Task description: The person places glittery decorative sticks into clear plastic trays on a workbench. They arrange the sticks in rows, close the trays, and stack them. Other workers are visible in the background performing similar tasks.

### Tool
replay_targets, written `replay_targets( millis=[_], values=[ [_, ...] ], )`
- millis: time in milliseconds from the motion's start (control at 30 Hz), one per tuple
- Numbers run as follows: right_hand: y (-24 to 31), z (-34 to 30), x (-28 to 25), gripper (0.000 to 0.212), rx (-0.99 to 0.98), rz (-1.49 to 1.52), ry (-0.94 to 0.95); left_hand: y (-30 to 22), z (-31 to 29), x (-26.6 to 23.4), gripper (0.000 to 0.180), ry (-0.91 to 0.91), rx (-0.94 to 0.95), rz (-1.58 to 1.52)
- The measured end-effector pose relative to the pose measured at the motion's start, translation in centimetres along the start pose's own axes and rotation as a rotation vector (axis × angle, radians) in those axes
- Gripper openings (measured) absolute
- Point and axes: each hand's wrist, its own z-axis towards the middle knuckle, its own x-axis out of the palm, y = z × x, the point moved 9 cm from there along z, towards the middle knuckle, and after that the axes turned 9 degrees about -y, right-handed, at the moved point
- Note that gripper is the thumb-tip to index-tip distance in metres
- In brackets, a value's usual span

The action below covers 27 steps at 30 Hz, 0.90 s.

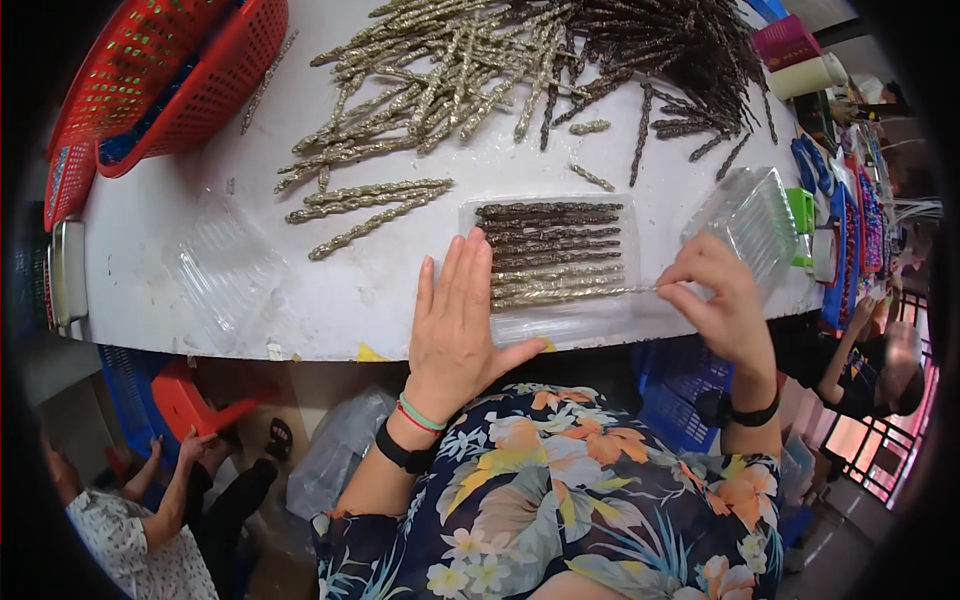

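My left hand [452,325] lies flat against the left end of a clear plastic tray [565,328], fingers stretched and the thumb spread along its near edge. In the tray lie parallel rows of knobbly twisted sticks: dark brown sticks [555,232] in the far part, gold sticks [555,280] in the nearer part. Beyond the tray's right end, my right hand [722,300] is closed in a pinch. Thumb and forefinger hold the end of a thin, pale twisted strand [632,290], which runs over the nearest gold row.
Heaps of gold sticks [430,75] and dark brown sticks [680,45] cover the table's far side. A ribbed clear tray [745,225] stands right, another clear tray [225,265] left. A red basket [200,95] is at far left. Two other people sit nearby, left and right.
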Motion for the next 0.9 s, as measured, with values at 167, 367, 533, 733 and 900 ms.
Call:
replay_targets(
  millis=[167, 367, 533, 733, 900],
  values=[
    [0.1, -1.6, 4.1, 0.009, -0.050, -0.009, 0.003, -0.2, 0.1, 0.1, 0.128, 0.015, 0.006, 0.001],
    [-0.2, -2.2, 6.1, 0.009, -0.146, -0.133, -0.031, 0.1, 0.0, 0.2, 0.125, -0.012, -0.005, 0.005],
    [2.0, 1.4, 6.3, 0.005, -0.284, -0.272, 0.177, 0.1, -0.1, 0.0, 0.122, -0.020, -0.005, 0.002],
    [6.0, 14.0, 9.7, 0.029, -0.559, -0.177, -0.156, -0.1, 0.2, -0.2, 0.120, -0.026, 0.025, 0.011],
    [6.0, 18.7, 14.7, 0.031, -0.806, -0.437, -0.200, -0.2, 0.1, -0.3, 0.120, -0.031, 0.026, 0.009]
  ],
)
